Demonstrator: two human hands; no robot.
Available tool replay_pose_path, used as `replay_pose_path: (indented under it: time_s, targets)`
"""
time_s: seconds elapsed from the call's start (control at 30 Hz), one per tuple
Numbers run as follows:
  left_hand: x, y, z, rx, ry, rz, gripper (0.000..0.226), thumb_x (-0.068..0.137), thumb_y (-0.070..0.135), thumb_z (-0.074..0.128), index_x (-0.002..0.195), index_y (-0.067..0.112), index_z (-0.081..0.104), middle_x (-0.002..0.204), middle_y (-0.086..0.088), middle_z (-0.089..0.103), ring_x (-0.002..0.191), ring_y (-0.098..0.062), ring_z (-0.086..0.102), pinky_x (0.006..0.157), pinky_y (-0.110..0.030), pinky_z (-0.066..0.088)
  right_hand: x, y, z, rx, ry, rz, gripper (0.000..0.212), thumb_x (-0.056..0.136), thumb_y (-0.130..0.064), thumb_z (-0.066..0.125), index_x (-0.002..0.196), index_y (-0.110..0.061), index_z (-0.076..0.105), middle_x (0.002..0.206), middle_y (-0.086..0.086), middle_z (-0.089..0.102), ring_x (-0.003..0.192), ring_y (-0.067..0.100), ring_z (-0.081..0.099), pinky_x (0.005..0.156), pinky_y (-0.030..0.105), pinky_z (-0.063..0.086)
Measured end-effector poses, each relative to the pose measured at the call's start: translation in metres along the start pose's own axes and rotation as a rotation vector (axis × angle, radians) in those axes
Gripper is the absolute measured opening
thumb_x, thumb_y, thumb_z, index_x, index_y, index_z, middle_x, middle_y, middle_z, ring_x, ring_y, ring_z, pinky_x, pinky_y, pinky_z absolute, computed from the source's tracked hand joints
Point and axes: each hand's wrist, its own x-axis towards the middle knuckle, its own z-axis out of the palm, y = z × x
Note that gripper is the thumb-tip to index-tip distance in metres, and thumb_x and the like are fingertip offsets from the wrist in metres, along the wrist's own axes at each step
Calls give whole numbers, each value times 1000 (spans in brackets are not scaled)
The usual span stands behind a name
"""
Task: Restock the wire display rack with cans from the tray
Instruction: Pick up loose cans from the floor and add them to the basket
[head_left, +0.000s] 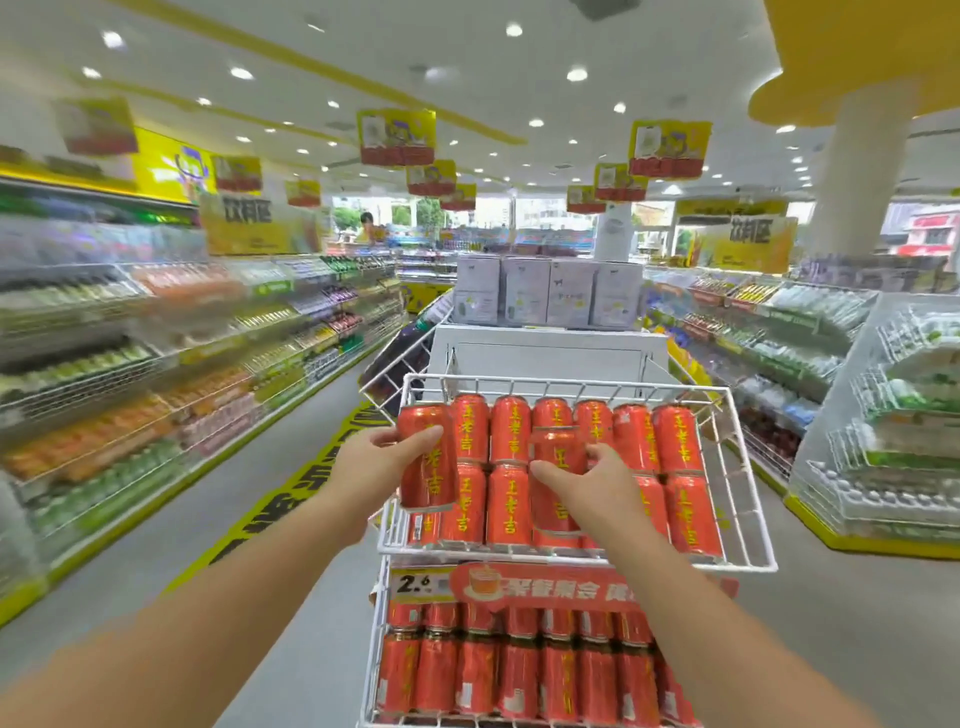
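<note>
Cans (675, 447) in upper basket (748, 499); more cans (519, 675) below; boxes (545, 291) behind.

Bright ceiling spotlights (576, 74); side shelves (130, 364) blurred; wide-angle edge distortion.

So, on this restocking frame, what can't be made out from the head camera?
- The tray the cans come from: not seen in the head view.
- Can under the right hand: the hand covers most of it, so the grip is unclear.
- Lower tier cans: tops hidden by the price banner, bottom cut by the frame edge.
- Side shelves: blurred, products unreadable.
- Left hand clearly holds a can beside the wire basket.
</note>
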Motion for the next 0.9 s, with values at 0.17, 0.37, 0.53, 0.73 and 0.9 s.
replay_pose_path:
  time_s: [0.17, 0.37, 0.53, 0.73, 0.9]
  targets:
    - [10, -24, 5, 73, 60, -53, 24, 74, 30, 88, 90, 16, 78, 85, 0, 79, 70, -6, 74, 53, -16, 53, 25, 12, 36, -3, -112, -3, 76, 80, -44, 79, 140, -9, 49, 115, -1, 56, 98, 15, 48, 89, 31, 44]
    - [22, -42, 15, 174, 39, -96, 28, 73, 30, 89, 95, 15, 79, 90, 0, 79, 74, -8, 75, 54, -17, 55, 35, 22, 68, -40, -161, 47, 95, 72, -60, 77, 148, -12, 45, 147, 4, 53, 128, 25, 55, 106, 40, 47]
    - [36, -52, 14, 326, 47, -29, 25, 76, 30, 87, 96, 17, 77, 84, 4, 78, 67, -4, 73, 54, -18, 55, 36, 23, 82, -103, -135, 122, 81, 75, -59, 76, 137, -11, 56, 120, 0, 64, 101, 19, 60, 87, 30, 46]
    - [42, -70, 11, 543, 56, 14, 23, 83, 38, 79, 96, 21, 69, 78, 3, 72, 66, -11, 67, 59, -27, 52, 25, 18, 96, -181, -101, 111, 73, 74, -56, 76, 131, -15, 58, 129, 5, 60, 116, 24, 59, 93, 36, 50]
    - [45, -73, 14, 853, 64, 122, 35, 93, 46, 65, 103, 14, 56, 87, -2, 64, 81, -21, 61, 67, -33, 47, 23, 20, 99, -251, -38, 71, 82, 77, -60, 73, 143, -17, 48, 137, 3, 55, 125, 24, 53, 101, 41, 48]
